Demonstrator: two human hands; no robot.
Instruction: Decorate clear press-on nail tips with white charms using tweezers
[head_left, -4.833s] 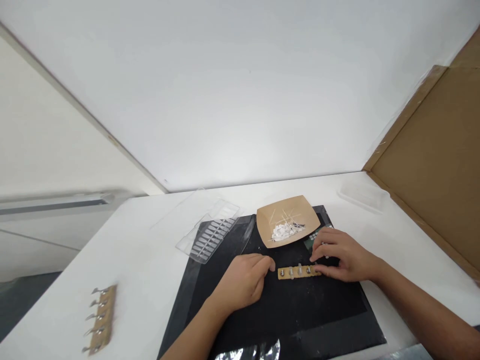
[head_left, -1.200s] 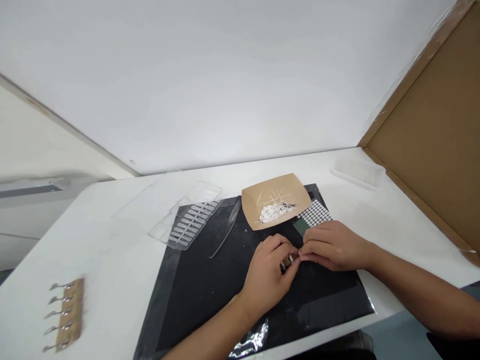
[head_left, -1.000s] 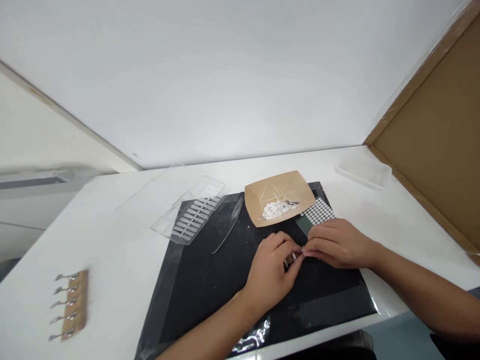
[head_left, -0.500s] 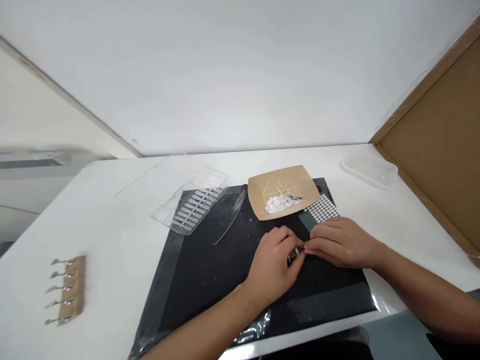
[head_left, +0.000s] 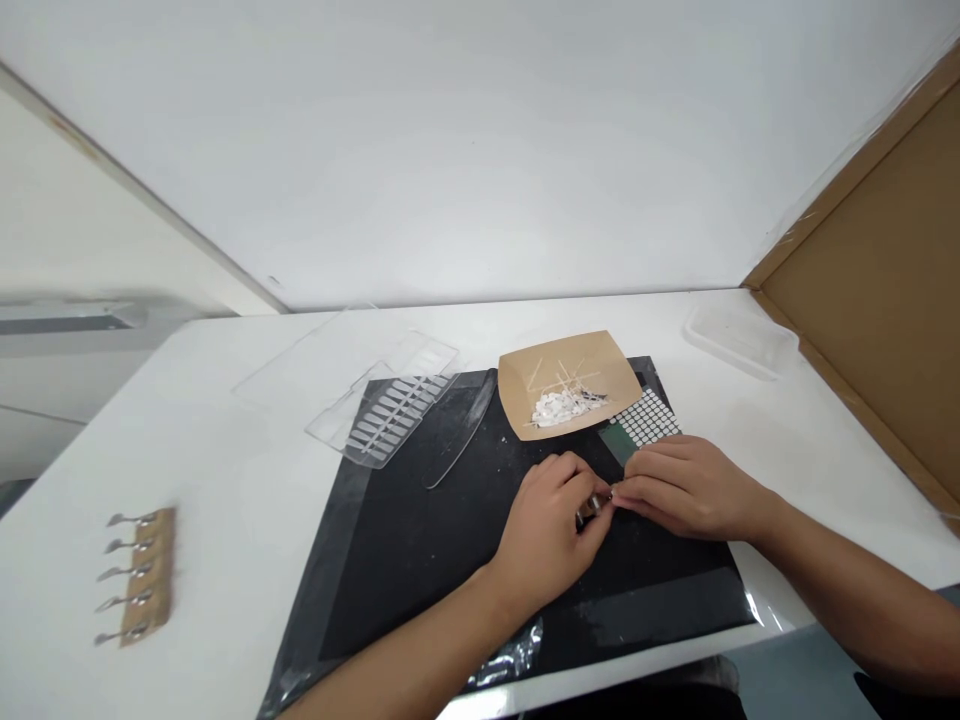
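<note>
A white table (head_left: 240, 440) carries a black mat (head_left: 420, 560), the landmark here. Over the mat's far-left corner lies a clear plastic case (head_left: 390, 415) with rows of pale nail-shaped pieces; across its far edge sits a brown paper tray (head_left: 517, 372) of white bits and thin sticks, overlapping a green sheet of white dots (head_left: 651, 418) at the mat's far-right corner. Beyond that corner is a translucent tub (head_left: 742, 340); well left of the mat lies a wooden rack (head_left: 148, 577) with five metal-stemmed pieces. Above the mat's right half, the left hand (head_left: 553, 530) grips a small brown strip (head_left: 589, 506), and the right hand (head_left: 694, 490) has its fingertips pinched together by the strip's end. Almost five seconds ago the strip lay on the mat between the hands. Now fingers hide most of it, so whether the right fingertips hold anything cannot be told; both forearms are cut off.
</note>
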